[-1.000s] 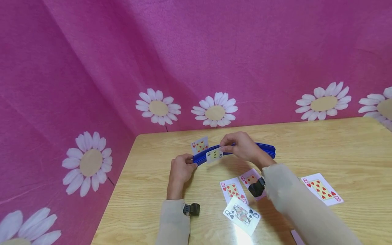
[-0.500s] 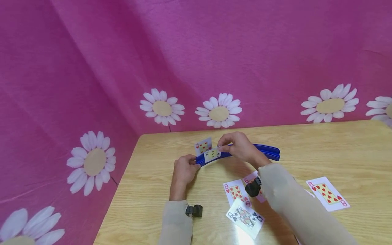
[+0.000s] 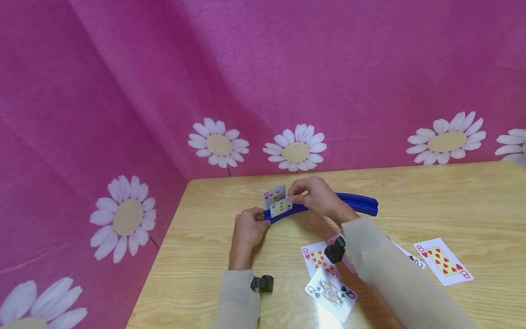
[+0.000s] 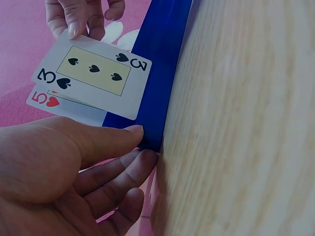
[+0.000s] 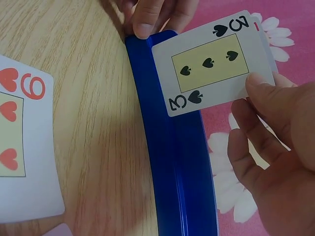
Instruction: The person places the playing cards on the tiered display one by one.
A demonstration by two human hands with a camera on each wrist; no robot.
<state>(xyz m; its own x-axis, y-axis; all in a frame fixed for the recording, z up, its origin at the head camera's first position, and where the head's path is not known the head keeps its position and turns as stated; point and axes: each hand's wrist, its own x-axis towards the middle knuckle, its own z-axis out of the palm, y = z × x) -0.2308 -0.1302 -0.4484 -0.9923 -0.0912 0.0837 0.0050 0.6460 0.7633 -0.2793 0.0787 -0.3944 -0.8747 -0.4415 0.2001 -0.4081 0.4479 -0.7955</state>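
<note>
At the curved blue plastic card rack (image 3: 328,205) on our wooden table (image 3: 411,201), our left hand (image 3: 246,228) grips its end. Our right hand (image 3: 316,197) pinches the three of spades card (image 5: 211,64) beside the standing five of hearts card (image 4: 47,101).

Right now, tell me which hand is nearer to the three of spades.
Right. The right hand pinches the three of spades by its edge over the blue card holder. The left hand grips the holder's end, just below the card, not touching it.
</note>
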